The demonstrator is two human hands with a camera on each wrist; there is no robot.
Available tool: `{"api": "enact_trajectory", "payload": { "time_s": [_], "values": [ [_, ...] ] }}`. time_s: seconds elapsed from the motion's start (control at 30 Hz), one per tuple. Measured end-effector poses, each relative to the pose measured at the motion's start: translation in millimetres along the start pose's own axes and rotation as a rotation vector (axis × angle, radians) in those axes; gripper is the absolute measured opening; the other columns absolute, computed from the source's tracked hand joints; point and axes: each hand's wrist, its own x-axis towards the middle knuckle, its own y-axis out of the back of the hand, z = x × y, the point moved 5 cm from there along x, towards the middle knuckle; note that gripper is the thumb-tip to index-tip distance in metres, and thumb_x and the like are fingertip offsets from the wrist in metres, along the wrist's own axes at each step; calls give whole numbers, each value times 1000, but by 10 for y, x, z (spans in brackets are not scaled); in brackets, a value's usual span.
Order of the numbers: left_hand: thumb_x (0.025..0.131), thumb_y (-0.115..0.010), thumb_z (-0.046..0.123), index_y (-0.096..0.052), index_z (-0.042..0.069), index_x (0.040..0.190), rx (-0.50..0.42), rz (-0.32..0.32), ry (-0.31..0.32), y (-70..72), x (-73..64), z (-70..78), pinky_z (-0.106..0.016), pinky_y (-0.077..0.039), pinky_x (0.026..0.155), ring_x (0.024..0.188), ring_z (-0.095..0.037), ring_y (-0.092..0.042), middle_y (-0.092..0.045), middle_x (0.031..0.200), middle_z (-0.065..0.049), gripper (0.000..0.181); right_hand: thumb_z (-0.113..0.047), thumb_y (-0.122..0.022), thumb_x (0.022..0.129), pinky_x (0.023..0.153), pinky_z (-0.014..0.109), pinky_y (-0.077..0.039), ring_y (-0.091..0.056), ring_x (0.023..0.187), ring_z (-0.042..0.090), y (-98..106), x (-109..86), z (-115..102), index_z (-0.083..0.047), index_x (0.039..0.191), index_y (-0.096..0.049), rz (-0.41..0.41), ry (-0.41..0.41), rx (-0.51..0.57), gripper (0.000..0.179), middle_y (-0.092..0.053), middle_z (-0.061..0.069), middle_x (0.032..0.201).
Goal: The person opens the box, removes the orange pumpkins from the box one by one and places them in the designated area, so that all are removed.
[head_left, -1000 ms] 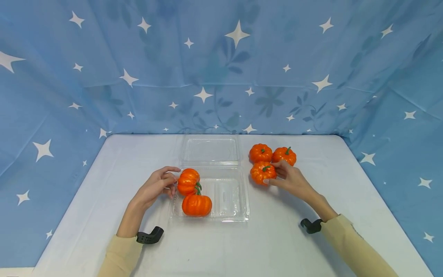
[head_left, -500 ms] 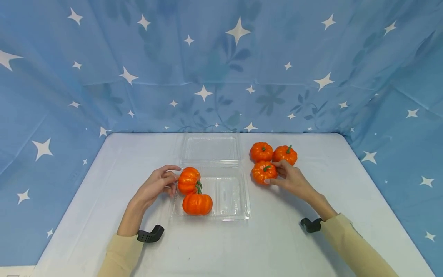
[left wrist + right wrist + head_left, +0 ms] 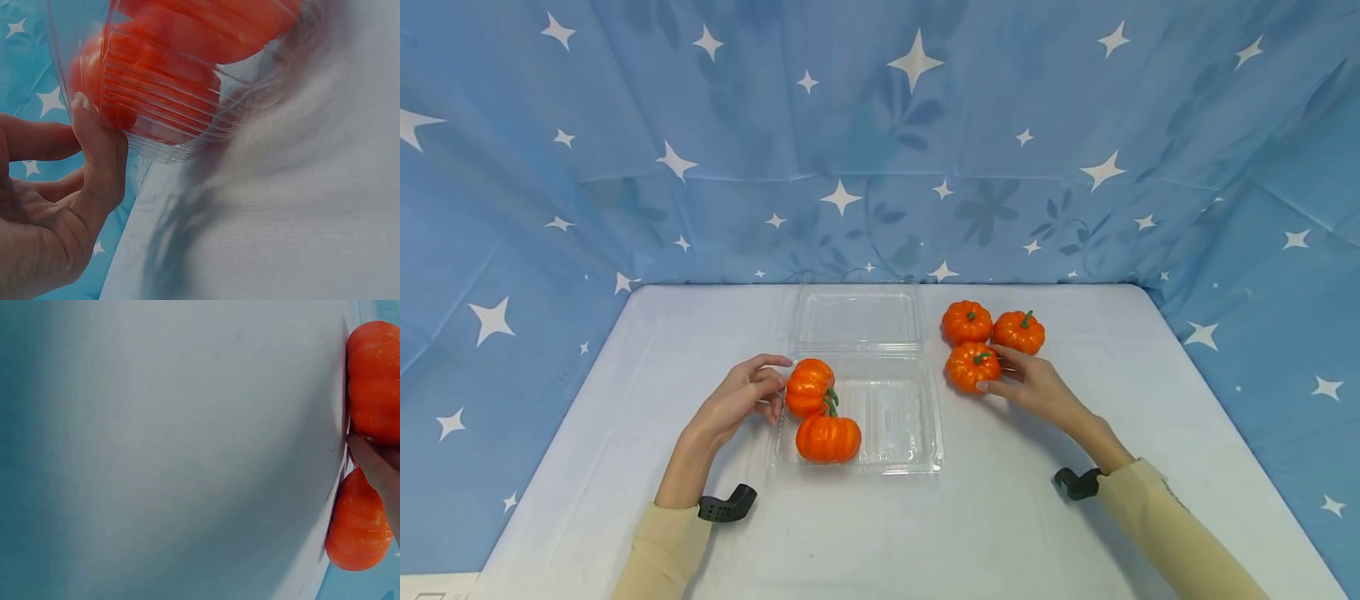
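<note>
My left hand [image 3: 741, 396] is at the left side of a clear plastic clamshell container [image 3: 895, 417], its fingers pinching the rim. In the left wrist view, a fingertip presses against the ribbed clear wall. Two small orange pumpkins lie on their sides in the container's left half: one pumpkin [image 3: 809, 388] behind, the other [image 3: 828, 440] in front, stems close together. To the right, my right hand [image 3: 1037, 387] grips a small orange pumpkin [image 3: 972, 367] with a green stem, thumb in front and fingers behind. In the right wrist view, much of that hand is out of frame.
The container's clear lid [image 3: 857, 321] lies folded back behind its base. Two more pumpkins, one [image 3: 967, 322] on the left and one [image 3: 1018, 332] on the right, stand just behind the gripped one. A blue star-patterned curtain [image 3: 737, 108] surrounds the white table [image 3: 865, 542].
The head view has shifted slightly. Both hands, the container and the pumpkins otherwise keep their places.
</note>
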Motion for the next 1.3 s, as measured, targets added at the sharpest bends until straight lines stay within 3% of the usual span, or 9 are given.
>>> {"api": "enact_trajectory", "payload": {
  "time_s": [0.27,0.47,0.7,0.93,1.1,1.3],
  "values": [
    [104,-49,7,-42,-7,144,1,6,3,-2,3,-5,-28,-57,56,60,-16,-57,-59,82,-9,43,-28,-74,96,109,56,-47,-54,135,45,-3,-31,-4,5,157,-33,-51,33,19,81,-39,26,159],
    [104,-49,7,-43,-6,144,5,10,7,-3,6,-2,-28,-56,56,60,-16,-57,-60,81,-9,43,-28,-75,95,110,55,-45,-50,139,45,20,-30,-8,4,158,-32,-54,49,35,82,-37,25,161],
    [102,-48,5,-43,-6,144,3,13,8,-3,13,6,-29,-57,56,59,-17,-57,-60,81,-10,44,-20,-71,97,111,55,-44,-50,139,45,74,-31,-39,3,155,-38,-3,46,84,72,-44,25,157],
    [102,-48,5,-43,-6,144,3,12,10,-4,10,-3,-29,-56,56,59,-16,-57,-60,80,-9,43,-28,-73,97,111,53,-44,-52,139,41,117,-43,-82,-1,151,-46,81,89,98,66,-53,23,150],
    [103,-48,5,-43,-6,144,7,10,11,-4,9,-8,-29,-57,57,59,-17,-57,-60,81,-9,43,-28,-74,96,109,53,-46,-57,134,38,156,-66,-210,-4,148,-50,149,118,76,62,-57,20,146],
    [103,-47,5,-43,-6,145,8,15,15,-2,4,1,-29,-57,57,59,-17,-57,-60,81,-9,44,-21,-74,97,108,51,-46,-55,136,41,155,-91,-415,-1,147,-50,151,160,89,59,-54,20,149]
  ]
}}
